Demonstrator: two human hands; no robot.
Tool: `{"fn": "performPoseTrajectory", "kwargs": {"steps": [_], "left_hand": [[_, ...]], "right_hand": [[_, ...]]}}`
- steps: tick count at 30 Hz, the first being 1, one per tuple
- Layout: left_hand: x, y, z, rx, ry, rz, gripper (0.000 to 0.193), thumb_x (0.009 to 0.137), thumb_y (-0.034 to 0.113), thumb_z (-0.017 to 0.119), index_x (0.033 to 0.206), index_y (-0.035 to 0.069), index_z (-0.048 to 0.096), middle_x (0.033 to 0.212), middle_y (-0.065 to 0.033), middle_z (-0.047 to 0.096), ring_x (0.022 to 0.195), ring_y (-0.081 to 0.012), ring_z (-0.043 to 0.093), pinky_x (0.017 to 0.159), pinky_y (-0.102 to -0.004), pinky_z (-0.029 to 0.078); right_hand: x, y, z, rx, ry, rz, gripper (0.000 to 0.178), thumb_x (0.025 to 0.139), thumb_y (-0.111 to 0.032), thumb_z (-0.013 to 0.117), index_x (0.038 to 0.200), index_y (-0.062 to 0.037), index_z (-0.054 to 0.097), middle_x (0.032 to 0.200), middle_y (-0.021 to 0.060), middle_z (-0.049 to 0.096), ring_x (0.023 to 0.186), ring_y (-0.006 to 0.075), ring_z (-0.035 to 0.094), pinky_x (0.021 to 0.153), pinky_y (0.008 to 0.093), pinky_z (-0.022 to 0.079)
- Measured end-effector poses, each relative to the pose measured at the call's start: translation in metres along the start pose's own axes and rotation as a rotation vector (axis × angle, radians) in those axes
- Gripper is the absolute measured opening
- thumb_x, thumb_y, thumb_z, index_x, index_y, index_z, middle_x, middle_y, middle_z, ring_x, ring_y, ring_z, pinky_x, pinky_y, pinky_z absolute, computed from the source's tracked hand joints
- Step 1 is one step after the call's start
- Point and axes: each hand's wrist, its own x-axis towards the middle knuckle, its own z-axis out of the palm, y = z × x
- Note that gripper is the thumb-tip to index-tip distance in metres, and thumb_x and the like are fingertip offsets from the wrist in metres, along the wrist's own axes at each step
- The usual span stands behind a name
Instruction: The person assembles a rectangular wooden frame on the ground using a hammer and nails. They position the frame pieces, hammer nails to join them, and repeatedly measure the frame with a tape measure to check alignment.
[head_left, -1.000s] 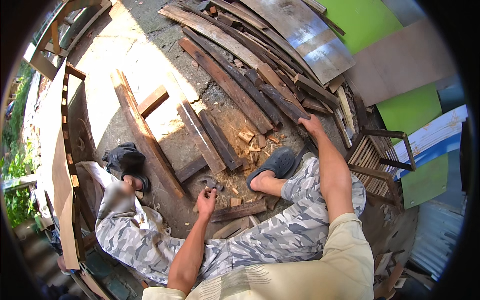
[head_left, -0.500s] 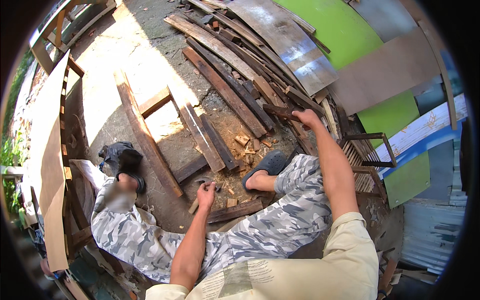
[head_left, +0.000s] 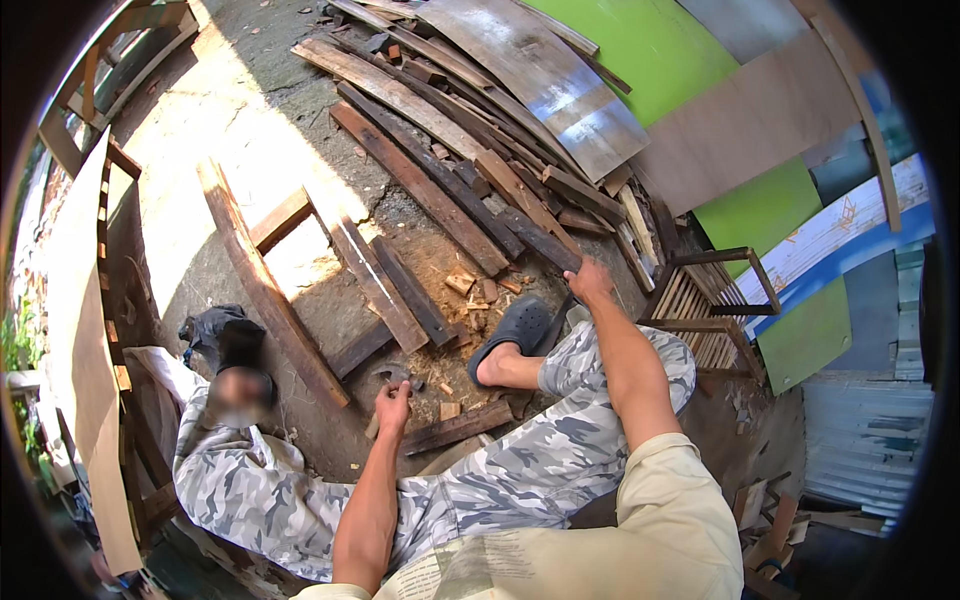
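Note:
My right hand (head_left: 591, 281) grips the near end of a dark wooden board (head_left: 540, 238), which reaches out over the stacked lumber. In my left hand (head_left: 393, 404), closed above the ground, is a hammer (head_left: 396, 374); its dark curved head shows past the fingers and a bit of pale handle below them. A short dark timber (head_left: 458, 428) lies just right of that hand, beside a small wood block (head_left: 450, 410). Ahead sits a ladder-like set of timbers, with a long beam (head_left: 270, 285) on its left and a narrower beam (head_left: 370, 275) on its right.
Long planks (head_left: 420, 185) are piled ahead to the right, partly under a bent sheet (head_left: 560, 80). A slatted wooden frame (head_left: 705, 300) stands at right. Wood chips (head_left: 465, 285) lie near my clog (head_left: 520, 330). A tall panel (head_left: 90, 340) rises at left, near a black bag (head_left: 225, 335).
My right hand has come down and nearer, bringing the dark board with it and swinging its angle. My left hand keeps the hammer, its head turned slightly. The whole view has shifted.

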Motion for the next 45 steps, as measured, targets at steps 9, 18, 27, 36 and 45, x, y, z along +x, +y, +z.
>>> {"fn": "performPoseTrajectory", "kwargs": {"steps": [9,18,27,36,45], "left_hand": [[0.003,-0.016,0.008,0.073,-0.024,-0.061,0.037,0.091,0.029,0.069,0.106,-0.004,0.064,0.082,-0.0081,0.067,0.068,-0.0126,0.059,0.06,-0.0287,0.048],[-0.007,-0.005,0.012,0.142,-0.044,-0.1,0.037,0.09,0.032,0.067,0.106,-0.002,0.065,0.083,-0.0079,0.069,0.07,-0.0148,0.062,0.063,-0.0304,0.048],[-0.002,-0.058,-0.017,0.333,0.02,-0.361,0.036,0.083,0.038,0.071,0.095,0.004,0.069,0.087,-0.0129,0.072,0.085,-0.0242,0.068,0.08,-0.036,0.05],[-0.009,-0.095,-0.024,0.422,-0.005,-0.419,0.047,0.08,0.043,0.071,0.105,0.003,0.069,0.107,-0.0259,0.069,0.107,-0.0384,0.065,0.092,-0.0422,0.05],[-0.032,-0.051,-0.027,0.892,-0.218,-0.163,0.051,0.081,0.031,0.074,0.124,0.008,0.058,0.126,-0.0183,0.061,0.117,-0.0339,0.059,0.096,-0.0425,0.05]], "right_hand": [[0.01,-0.039,0.047,-0.002,-0.229,-0.282,0.043,0.091,-0.035,0.061,0.122,-0.0042,0.059,0.123,0.0231,0.063,0.117,0.0375,0.059,0.098,0.0465,0.048],[-0.089,-0.142,0.17,0.202,-0.683,-0.431,0.088,0.086,-0.067,0.058,0.146,-0.0045,0.041,0.14,0.0256,0.049,0.129,0.0394,0.049,0.107,0.0475,0.041],[-0.1,-0.133,0.188,0.195,-0.604,-0.451,0.083,0.088,-0.051,0.067,0.15,-0.0075,0.034,0.149,0.0184,0.04,0.136,0.0357,0.042,0.11,0.0466,0.039],[-0.108,-0.163,0.178,0.021,-0.593,-0.401,0.091,0.08,-0.043,0.074,0.149,-0.0041,0.03,0.146,0.0226,0.041,0.133,0.0381,0.044,0.108,0.0465,0.042],[-0.065,-0.132,0.182,0.413,-0.399,-0.103,0.078,0.08,-0.04,0.067,0.14,0.0032,0.044,0.132,0.0253,0.057,0.124,0.0412,0.054,0.103,0.0474,0.044]]}}
